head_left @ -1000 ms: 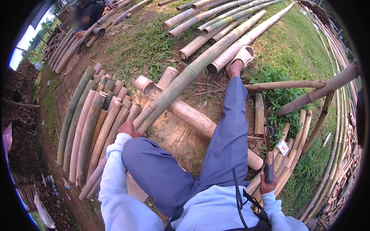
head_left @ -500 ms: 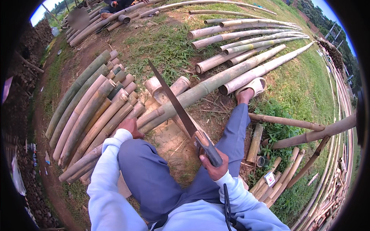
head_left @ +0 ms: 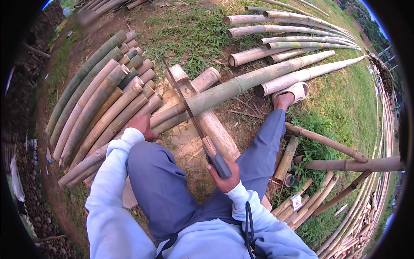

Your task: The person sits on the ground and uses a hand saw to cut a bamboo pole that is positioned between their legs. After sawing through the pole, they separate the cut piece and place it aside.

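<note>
My right hand is wrapped round the handle of a handsaw. Its long dark blade slants up and left across a long green bamboo pole, close to the end of a browner bamboo length lying along that pole. Whether the teeth touch the pole I cannot tell. My left hand grips the bamboo left of the blade, its fingers partly hidden. Beneath the pole, a thick bamboo support lies crosswise, with pale sawdust on the ground around it.
Several cut bamboo pieces are stacked at the left. More long poles stretch away at the upper right. A bamboo frame stands at the right, near short pieces bearing a small white card. My sandalled foot rests beside a pale pole.
The saw has moved left and down onto the green pole, beside the browner length's end. My left hand keeps its hold on the bamboo. The whole view has shifted a little.
</note>
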Action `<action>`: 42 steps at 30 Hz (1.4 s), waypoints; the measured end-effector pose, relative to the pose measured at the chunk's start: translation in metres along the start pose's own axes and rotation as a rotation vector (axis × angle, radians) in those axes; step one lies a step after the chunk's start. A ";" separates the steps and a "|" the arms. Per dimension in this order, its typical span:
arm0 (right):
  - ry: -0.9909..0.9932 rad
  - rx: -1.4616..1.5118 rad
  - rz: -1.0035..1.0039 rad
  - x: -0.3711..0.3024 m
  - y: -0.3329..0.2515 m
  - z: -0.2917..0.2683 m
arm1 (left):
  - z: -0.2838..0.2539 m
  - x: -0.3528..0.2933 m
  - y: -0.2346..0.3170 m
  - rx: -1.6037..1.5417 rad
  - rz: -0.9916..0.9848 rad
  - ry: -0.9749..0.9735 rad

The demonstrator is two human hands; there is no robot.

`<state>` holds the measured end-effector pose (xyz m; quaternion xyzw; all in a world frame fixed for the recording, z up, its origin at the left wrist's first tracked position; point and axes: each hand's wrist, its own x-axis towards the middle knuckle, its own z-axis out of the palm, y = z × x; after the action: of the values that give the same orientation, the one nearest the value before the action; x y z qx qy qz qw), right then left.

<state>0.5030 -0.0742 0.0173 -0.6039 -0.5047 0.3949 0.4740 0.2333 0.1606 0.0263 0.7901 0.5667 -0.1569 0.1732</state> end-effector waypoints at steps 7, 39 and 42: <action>-0.086 -0.005 0.082 -0.027 -0.005 -0.018 | 0.002 0.002 -0.004 0.015 -0.009 0.010; -0.048 0.022 0.032 0.028 0.003 0.009 | 0.006 0.006 -0.010 0.042 0.061 0.102; -0.117 -0.117 0.114 -0.056 -0.024 -0.032 | 0.007 0.010 -0.014 0.041 0.019 -0.009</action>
<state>0.5180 -0.1343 0.0482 -0.6341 -0.5185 0.4256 0.3846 0.2230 0.1697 0.0144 0.7983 0.5549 -0.1703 0.1609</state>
